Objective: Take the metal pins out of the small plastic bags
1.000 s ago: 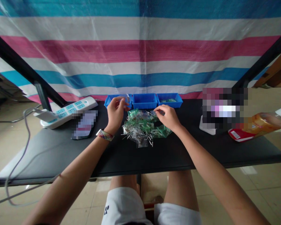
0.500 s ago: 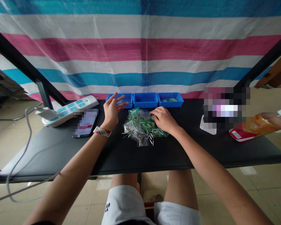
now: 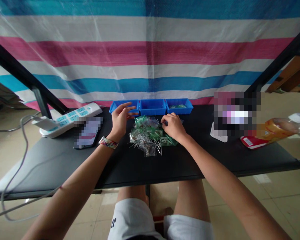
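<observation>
A heap of small clear and green plastic bags with thin metal pins (image 3: 146, 138) lies in the middle of the black table (image 3: 140, 173). My left hand (image 3: 119, 122), with a woven band at the wrist, hovers left of the heap, in front of the left blue bin (image 3: 113, 107). Its fingers are apart and nothing shows in them. At the heap's right edge my right hand (image 3: 175, 127) has its fingers curled together; whatever they pinch is hidden. The middle blue bin (image 3: 153, 110) and the right blue bin (image 3: 180, 110), which contains greenish bags, stand behind the heap.
To the left lie a white power strip (image 3: 73, 116) with a plug and grey cable (image 3: 23, 160), and a phone (image 3: 89, 133). On the right are a blurred-out object (image 3: 236, 113), a white piece (image 3: 218, 133) and a bottle (image 3: 277, 128). A striped sheet (image 3: 152, 53) hangs behind.
My right hand's fingers have curled in more and lifted slightly at the heap. The spread fingers of my left hand have drawn closer together. The whole view has shifted slightly.
</observation>
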A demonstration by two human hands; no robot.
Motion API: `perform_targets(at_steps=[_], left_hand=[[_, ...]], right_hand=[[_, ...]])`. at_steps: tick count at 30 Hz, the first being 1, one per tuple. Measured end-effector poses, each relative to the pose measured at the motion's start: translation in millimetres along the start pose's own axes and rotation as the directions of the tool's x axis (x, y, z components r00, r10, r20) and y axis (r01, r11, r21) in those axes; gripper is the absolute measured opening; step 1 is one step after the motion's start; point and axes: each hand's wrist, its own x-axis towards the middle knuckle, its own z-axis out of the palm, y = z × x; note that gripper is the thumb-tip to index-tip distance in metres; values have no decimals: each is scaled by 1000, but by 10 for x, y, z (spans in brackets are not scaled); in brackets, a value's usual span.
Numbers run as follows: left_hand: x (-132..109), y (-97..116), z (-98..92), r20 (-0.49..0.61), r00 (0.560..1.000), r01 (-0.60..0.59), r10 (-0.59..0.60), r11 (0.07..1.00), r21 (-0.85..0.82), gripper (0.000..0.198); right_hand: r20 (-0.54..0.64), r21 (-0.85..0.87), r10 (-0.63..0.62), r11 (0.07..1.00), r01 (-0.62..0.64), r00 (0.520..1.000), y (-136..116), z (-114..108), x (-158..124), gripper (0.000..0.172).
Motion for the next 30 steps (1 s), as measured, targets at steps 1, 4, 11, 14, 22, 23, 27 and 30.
perform_targets(at_steps=[1,4,11,14,22,23,27,30], left_hand=[[-5,6,3,6,1000,-2,2,1000,8,36],[-20,26,14,18,1000,-2,1,1000,26,36],[-80,76,64,50,998,-48,46,997,52,32],[-149,112,122,118,986,-129,118,988,87,27],[-377,172,262,352,919,-241,176,959,152,16],[-390,168,266,364,914,-250,180,956,156,16],[-406,146,261,401,898,-267,182,949,168,17],[-404,141,254,417,890,-283,185,941,185,18]], right_hand=[[-17,0,10,1000,-10,1000,-8,5,0,22],[-90,28,21,999,-18,996,-22,8,8,29],[-135,346,75,938,-24,988,6,-65,56,30],[-108,488,143,870,-73,984,10,-67,70,29],[170,896,324,342,-283,931,-53,6,103,22],[205,916,323,268,-297,924,-64,-2,105,23],[266,950,249,97,-297,931,-121,-61,99,32],[250,953,215,116,-279,944,-174,-99,84,33]])
